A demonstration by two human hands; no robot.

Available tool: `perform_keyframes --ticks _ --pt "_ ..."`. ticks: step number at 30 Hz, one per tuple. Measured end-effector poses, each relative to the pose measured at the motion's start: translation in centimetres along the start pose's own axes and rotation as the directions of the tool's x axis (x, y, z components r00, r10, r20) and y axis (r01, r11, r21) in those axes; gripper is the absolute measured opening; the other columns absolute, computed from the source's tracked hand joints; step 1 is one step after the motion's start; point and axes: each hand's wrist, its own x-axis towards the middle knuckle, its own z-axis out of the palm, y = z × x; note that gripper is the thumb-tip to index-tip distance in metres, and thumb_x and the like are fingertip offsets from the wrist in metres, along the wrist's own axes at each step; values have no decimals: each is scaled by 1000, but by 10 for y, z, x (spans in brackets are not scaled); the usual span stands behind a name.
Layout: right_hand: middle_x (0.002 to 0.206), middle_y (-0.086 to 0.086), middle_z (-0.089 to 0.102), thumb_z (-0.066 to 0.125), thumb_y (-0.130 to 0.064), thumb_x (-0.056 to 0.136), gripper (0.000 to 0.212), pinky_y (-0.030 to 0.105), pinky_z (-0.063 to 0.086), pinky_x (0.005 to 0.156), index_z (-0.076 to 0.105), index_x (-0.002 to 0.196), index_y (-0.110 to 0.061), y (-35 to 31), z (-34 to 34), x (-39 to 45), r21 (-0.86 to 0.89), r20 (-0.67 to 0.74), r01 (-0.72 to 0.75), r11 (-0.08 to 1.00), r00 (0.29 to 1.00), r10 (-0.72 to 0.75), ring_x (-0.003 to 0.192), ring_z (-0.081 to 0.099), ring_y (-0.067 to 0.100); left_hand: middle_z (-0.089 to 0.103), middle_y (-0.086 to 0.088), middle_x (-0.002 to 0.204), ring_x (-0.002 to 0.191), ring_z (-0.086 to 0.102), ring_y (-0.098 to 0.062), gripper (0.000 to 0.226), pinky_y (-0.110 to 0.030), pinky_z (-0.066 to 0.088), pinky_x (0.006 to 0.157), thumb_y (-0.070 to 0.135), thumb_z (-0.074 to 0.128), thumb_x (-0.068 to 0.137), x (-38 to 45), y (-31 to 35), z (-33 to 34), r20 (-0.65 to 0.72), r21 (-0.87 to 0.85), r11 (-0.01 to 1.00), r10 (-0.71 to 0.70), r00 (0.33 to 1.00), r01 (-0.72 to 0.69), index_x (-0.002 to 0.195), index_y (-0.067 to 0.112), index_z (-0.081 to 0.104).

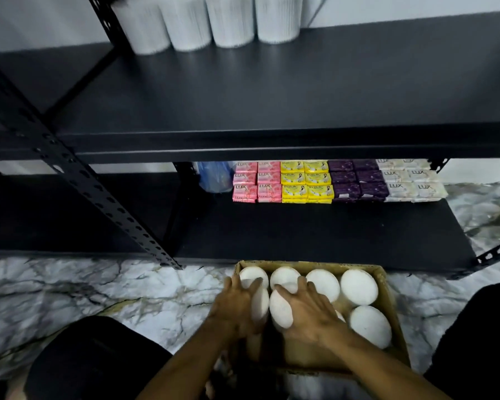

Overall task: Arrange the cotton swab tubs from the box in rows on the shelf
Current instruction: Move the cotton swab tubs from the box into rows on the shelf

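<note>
tubs (358, 286) in box (388, 295) on floor, before shelf (315, 235); soap packs (338, 181) at shelf's back

white cylinders (211, 21) cropped above, knees (93, 359) cropped below

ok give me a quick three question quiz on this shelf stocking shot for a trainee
1. True or false: both hands are on white tubs inside the cardboard box.
2. Which soap colour sits leftmost on the lower shelf? A) purple B) pink C) yellow
3. Fill in: the tall white cylinders stand at the ___ of the upper shelf.

Key:
1. True: left hand and right hand each rest on a tub.
2. B, the pink soap bars.
3. back
</note>
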Motion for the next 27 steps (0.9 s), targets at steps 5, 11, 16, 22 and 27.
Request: perform_keyframes --ticks 5,11,16,22,27 --pt "122 4 26 69 -52 63 95 31 41 76 17 142 -40 -13 -63 -24 -37 -117 74 997 990 -78 113 36 26 28 -5 129 124 26 -26 108 -38 45 97 63 67 65 -27 -5 -56 -118 -44 998 36 992 -42 151 36 8" --pt "127 1 25 59 -55 65 92 31 35 76 12 144 -44 -36 -131 -50 -107 -222 99 989 968 -121 115 31 23 28 3 125 119 27 -19 104 -34 47 94 66 65 63 -58 -7 -116 -327 -84 993 53 943 -85 149 40 14" --pt "136 -2 26 54 -54 65 79 32 42 88 23 137 -39 -49 -174 -70 -136 -349 90 987 927 -133 121 33 21 31 5 133 121 29 -16 91 -26 42 98 72 59 65 -80 -11 -159 -497 -112 983 70 865 -144 144 36 31" --pt "140 -13 24 50 -57 65 68 31 40 89 32 127 -37 -59 -209 -91 -131 -484 119 984 859 -168 125 30 13 30 14 134 117 27 -6 85 -4 24 95 62 62 64 -104 -12 -197 -643 -121 962 113 758 -246 141 36 39" --pt "144 -22 18 51 -63 62 72 31 39 98 37 130 -42 -64 -237 -105 -62 -572 177 982 800 -180 129 26 6 26 20 134 123 19 5 81 7 16 90 59 66 62 -120 -12 -223 -707 -197 927 91 702 -320 137 36 46"
